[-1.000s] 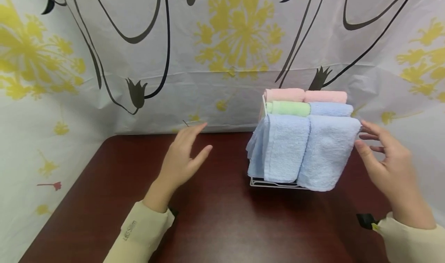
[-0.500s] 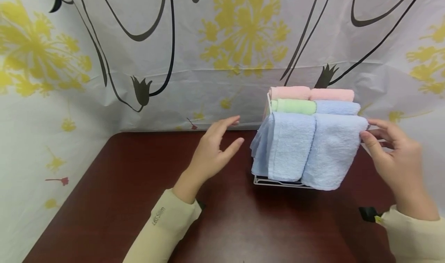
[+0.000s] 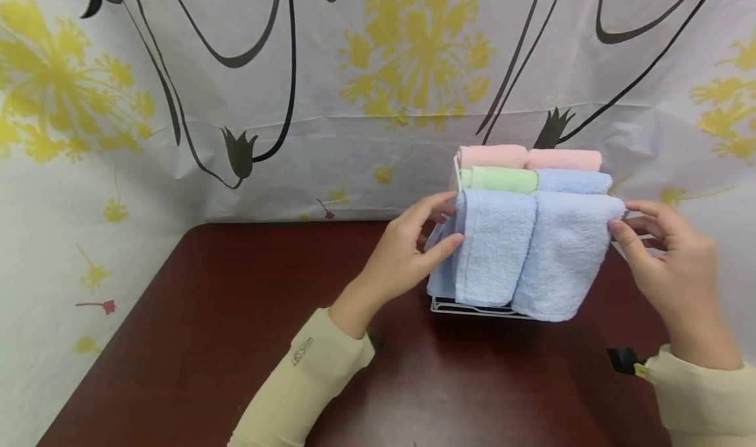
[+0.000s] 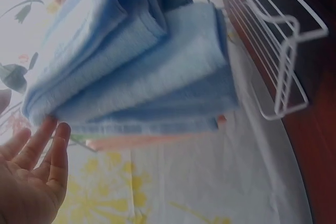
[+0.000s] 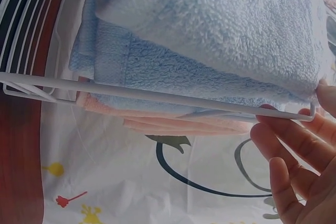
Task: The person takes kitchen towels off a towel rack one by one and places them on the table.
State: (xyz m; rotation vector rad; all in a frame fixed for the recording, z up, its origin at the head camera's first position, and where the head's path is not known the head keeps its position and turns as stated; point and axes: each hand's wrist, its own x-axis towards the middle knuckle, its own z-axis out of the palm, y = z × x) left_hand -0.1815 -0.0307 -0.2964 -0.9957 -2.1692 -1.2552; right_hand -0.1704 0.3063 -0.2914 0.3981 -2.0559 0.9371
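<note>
Two folded light-blue towels hang side by side at the front of a white wire rack (image 3: 472, 310), the left towel (image 3: 495, 250) and the right towel (image 3: 568, 256). My left hand (image 3: 404, 247) is at the left towel's upper left edge, fingers spread and thumb apart. In the left wrist view the fingertips (image 4: 62, 129) touch that towel's folds. My right hand (image 3: 673, 256) pinches the right towel's upper right edge, thumb in front. In the right wrist view its other fingers lie along the rack's side wire (image 5: 157, 96).
Behind the front towels sit a green towel (image 3: 502, 180), another blue towel (image 3: 573, 182) and two pink towels (image 3: 493, 156). The rack stands on a dark red-brown table (image 3: 266, 289). A patterned white curtain (image 3: 354, 158) hangs around the back and sides.
My left hand has moved right across the table to the left edge of the towels. My right hand has closed in on the right towel's edge. The rack stays in place.
</note>
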